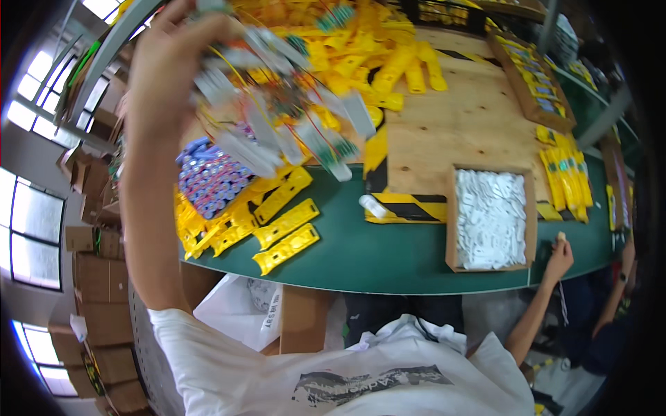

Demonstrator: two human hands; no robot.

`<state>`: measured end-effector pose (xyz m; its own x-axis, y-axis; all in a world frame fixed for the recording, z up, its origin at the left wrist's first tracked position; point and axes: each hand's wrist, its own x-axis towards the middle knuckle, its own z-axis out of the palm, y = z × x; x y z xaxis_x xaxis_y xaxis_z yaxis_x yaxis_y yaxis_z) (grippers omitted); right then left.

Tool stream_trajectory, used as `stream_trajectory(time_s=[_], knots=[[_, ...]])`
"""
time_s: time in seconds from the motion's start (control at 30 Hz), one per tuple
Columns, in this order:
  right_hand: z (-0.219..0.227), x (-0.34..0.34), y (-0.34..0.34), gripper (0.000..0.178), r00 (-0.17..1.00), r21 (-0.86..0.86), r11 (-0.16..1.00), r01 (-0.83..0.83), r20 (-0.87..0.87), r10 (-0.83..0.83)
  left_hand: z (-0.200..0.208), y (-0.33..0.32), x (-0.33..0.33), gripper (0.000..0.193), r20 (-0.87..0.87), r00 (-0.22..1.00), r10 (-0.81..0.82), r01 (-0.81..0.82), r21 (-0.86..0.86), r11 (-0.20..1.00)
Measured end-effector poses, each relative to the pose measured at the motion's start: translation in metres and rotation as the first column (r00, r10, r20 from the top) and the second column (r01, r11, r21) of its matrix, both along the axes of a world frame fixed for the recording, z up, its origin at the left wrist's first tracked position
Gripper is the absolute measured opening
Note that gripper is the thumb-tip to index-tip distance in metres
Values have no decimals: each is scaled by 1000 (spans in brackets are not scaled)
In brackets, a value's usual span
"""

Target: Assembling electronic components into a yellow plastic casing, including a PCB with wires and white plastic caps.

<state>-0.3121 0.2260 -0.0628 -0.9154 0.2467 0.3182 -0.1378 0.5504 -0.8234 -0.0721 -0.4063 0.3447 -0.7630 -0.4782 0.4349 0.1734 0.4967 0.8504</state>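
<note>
My left hand (173,52), blurred by motion, is raised at the upper left. Its fingers are curled round a bundle of flat white parts (251,149) with red and yellow wires and small green circuit boards. Under the bundle lie a block of battery cells (215,177) in purple-pink wrapping and several yellow plastic holders (288,225). My right hand (559,262) is at the table's front edge on the right, fingers closed. A small pale tip shows at the fingers; I cannot tell what it is. Left of that hand stands a cardboard box (451,222) of small white pieces.
A large heap of yellow plastic parts (354,62) covers the back of the green table (388,260). A wooden board (437,132) edged with black-yellow tape lies in the middle. A white tube-like piece (372,206) sits by the tape. Another person's arm (614,291) shows at far right.
</note>
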Motion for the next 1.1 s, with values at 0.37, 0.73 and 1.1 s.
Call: stream_trajectory(time_s=[0.37, 0.73, 1.1], knots=[[41, 87, -53, 29, 883, -123, 981, 150, -431, -189, -275, 143, -55, 42, 337, 941, 9, 67, -214, 975], [-19, 248, -112, 27, -89, -52, -74, -996, 412, 907, -254, 162, -3, 43, 146, 987, 66, 33, -585, 810], [-28, 261, -155, 28, 204, 149, 153, -977, 444, 872, -355, 178, 182, 22, 115, 800, 589, -597, 250, 763]])
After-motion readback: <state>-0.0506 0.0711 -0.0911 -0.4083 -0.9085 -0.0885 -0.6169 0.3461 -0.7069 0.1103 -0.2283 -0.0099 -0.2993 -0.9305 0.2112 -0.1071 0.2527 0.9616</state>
